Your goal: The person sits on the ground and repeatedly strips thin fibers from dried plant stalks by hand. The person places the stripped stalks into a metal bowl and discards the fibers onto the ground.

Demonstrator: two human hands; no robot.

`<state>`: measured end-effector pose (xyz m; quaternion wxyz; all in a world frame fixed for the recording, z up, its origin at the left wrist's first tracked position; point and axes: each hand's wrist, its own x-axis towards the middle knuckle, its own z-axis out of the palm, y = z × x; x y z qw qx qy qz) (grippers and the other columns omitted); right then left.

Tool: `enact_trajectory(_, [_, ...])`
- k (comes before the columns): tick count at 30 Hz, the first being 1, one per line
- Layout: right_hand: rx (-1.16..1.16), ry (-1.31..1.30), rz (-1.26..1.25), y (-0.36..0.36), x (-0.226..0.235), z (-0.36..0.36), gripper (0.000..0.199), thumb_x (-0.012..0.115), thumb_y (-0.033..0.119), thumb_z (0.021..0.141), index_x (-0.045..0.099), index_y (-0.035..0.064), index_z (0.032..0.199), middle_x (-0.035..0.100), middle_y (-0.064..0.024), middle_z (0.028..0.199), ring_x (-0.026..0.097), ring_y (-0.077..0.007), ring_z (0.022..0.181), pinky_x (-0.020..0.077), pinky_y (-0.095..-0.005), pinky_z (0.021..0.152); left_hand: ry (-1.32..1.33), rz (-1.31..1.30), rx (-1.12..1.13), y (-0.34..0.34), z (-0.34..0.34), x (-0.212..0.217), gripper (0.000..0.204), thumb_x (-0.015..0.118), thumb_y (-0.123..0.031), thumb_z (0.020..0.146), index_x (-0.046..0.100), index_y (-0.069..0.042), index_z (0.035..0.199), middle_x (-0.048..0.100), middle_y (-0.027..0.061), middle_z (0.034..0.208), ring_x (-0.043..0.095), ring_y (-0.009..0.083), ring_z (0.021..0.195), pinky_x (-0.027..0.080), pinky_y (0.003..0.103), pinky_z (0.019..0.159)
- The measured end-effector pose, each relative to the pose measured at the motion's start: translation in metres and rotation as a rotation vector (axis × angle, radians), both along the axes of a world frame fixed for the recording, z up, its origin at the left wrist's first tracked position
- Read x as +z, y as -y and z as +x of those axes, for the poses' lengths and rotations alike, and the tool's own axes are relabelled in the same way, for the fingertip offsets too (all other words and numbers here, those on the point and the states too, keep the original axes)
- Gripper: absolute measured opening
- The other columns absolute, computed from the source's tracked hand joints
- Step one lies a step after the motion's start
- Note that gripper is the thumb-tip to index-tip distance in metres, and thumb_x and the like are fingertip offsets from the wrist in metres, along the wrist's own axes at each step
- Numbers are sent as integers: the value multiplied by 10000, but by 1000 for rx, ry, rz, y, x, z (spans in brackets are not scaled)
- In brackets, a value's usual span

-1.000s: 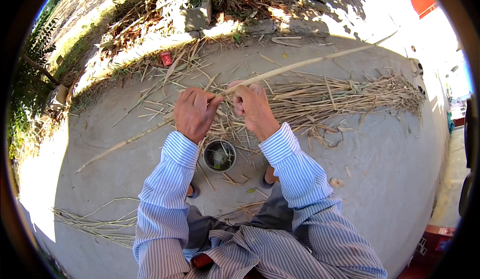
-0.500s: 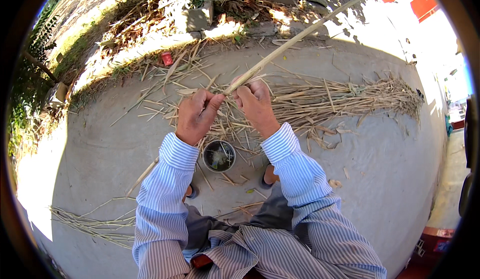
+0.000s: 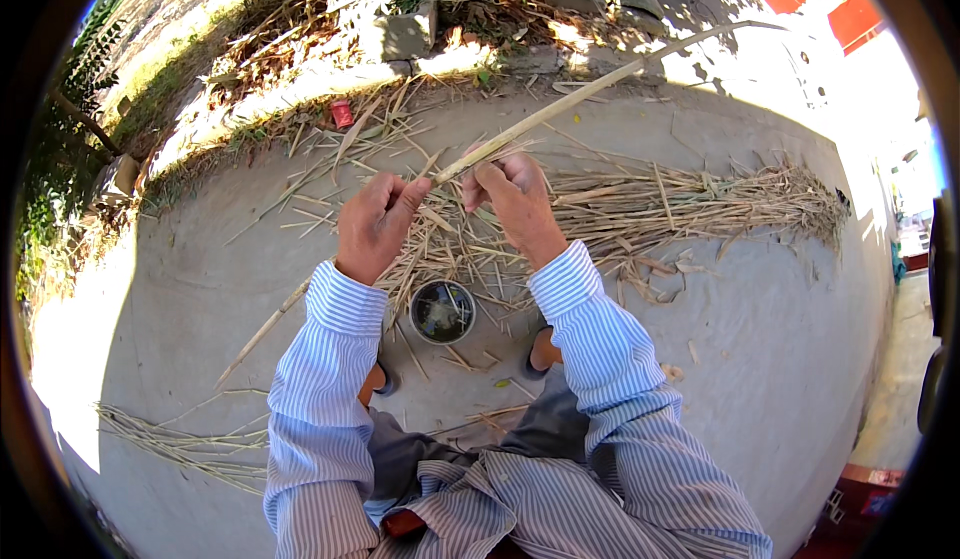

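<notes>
A long pale dry stalk [image 3: 560, 109] runs slantwise across both my hands, its thin far tip up at the right. My left hand [image 3: 370, 231] pinches it between thumb and fingers, and a length of stalk comes out below that wrist toward the lower left. A little farther up the stalk, my right hand [image 3: 522, 209] is closed on it with curled fingers. Thin frayed strips stick out beside the right knuckles. Beneath the hands lie loose cut stalks [image 3: 440, 244], and a big bundle of dry stalks [image 3: 680, 209] spreads to the right.
Between my feet and the loose stalks stands a round container [image 3: 445, 343] with dark liquid and scraps. Thin greenish stems [image 3: 185, 444] lie at the lower left. A crushed red cup [image 3: 342, 114] and a stone block [image 3: 408, 34] are at the far edge of the concrete.
Both hands have shifted slightly left, and the gap between them has grown. The stalk's far tip has dropped lower, and more of its near end shows at the lower left.
</notes>
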<state>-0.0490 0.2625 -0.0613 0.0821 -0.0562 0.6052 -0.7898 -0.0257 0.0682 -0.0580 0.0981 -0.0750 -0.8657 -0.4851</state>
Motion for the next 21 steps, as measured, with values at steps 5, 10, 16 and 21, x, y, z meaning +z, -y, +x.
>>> enact_trajectory(5, [30,-51,-19,0,-1,2,184,490,114,930,582,-27,1005,612,-62,758,585,-115,634,499,-248,584,221,220,-172,12,-3,-2,401,595,-391,927,569,-36,743,515,17,546,483,102,491,377,275,460])
enact_trajectory(10, [37,-153,-34,6,0,3,182,503,132,926,598,-23,947,619,-51,746,573,-100,602,489,-233,555,587,499,-388,17,8,15,414,543,-421,954,564,-55,760,496,-17,565,458,67,525,377,231,507])
enact_trajectory(16, [128,210,499,9,-3,-9,261,614,115,853,568,-47,1052,640,-72,801,619,-123,619,490,-247,517,440,557,-279,26,7,8,363,560,-374,954,579,-48,796,534,-6,615,480,73,567,393,224,547])
enact_trajectory(21, [16,-89,-124,-16,30,-15,497,688,236,863,495,-56,1216,658,-148,979,608,-106,751,488,-215,615,198,62,-269,47,3,-6,286,625,-277,923,581,-32,783,594,8,651,525,91,602,418,259,554])
